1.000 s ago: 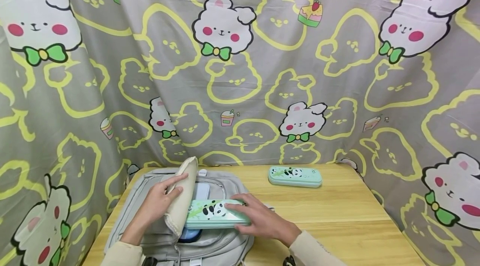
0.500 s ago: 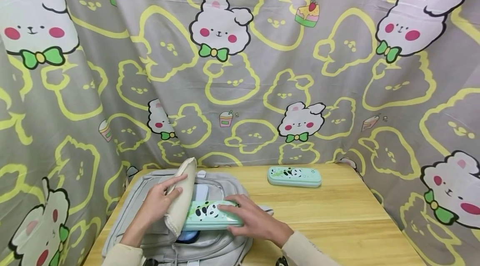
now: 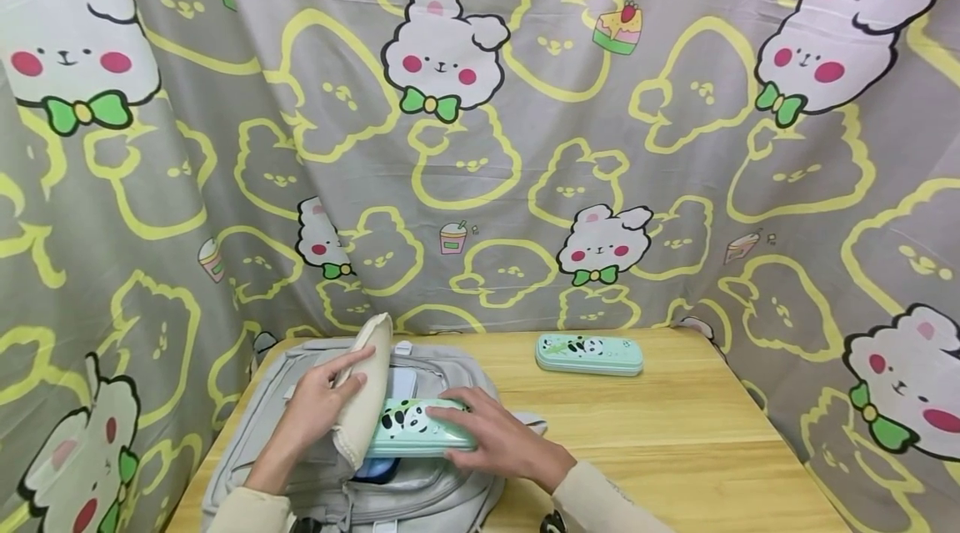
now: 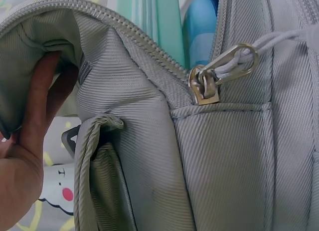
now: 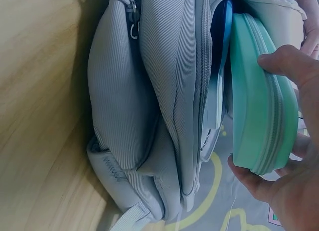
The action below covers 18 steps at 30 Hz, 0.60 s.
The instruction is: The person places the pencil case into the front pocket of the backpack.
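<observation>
A grey backpack (image 3: 255,424) lies on the table at the left, its front compartment unzipped. My left hand (image 3: 318,408) holds back the cream-lined flap (image 3: 367,399), fingers against the lining. My right hand (image 3: 502,437) grips the right end of a mint-green panda pencil case (image 3: 420,429). The left end of this case is hidden behind the flap, in the opening. In the right wrist view my thumb lies near the zipper of the green pencil case (image 5: 261,101), with fingers around its end. Beneath it, a blue item (image 3: 375,469) shows inside the backpack.
Another mint-green panda pencil case (image 3: 588,354) lies at the back of the wooden table (image 3: 660,441). A pale flat item (image 3: 402,383) sits in the backpack's opening. A metal zipper pull (image 4: 207,84) hangs at the opening's edge. A patterned curtain (image 3: 480,141) stands behind.
My right hand has moved left with the pencil case, and more of the case is behind the flap. My left hand has stayed on the flap.
</observation>
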Tool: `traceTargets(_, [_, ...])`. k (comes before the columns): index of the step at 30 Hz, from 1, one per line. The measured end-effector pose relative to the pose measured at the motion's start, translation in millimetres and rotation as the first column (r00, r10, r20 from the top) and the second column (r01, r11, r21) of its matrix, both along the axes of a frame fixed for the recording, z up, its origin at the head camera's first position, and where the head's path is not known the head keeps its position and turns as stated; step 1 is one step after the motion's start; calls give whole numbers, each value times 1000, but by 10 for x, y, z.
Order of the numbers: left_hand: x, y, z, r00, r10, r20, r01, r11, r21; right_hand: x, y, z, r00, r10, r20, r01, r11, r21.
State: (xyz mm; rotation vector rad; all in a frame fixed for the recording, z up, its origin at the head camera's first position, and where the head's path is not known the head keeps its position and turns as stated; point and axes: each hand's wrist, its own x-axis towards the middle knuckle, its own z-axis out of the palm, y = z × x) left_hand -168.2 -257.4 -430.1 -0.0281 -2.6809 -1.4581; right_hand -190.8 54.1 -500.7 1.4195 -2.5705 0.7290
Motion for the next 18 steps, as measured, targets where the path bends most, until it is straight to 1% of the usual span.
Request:
traceTargets(6, [12,4,9,1000,14,4,-14,1000,8,-3,-63,9,1000,-7,11,7,1000,8])
traceTargets(8, [19,7,14,1000,17,4,-17,1000,11,-17,-94,-3,1000,-1,1,1,1000,11])
traceTargets(13, [35,28,30,1000,12,1,-12,1000,12,-39,-159,-25,1000,8,-17,-7,1000,15])
traceTargets(18, [48,48,34,1000,6,-3,-6,1000,15,-52,-217,-36,1000,18,-11,-18,1000,8])
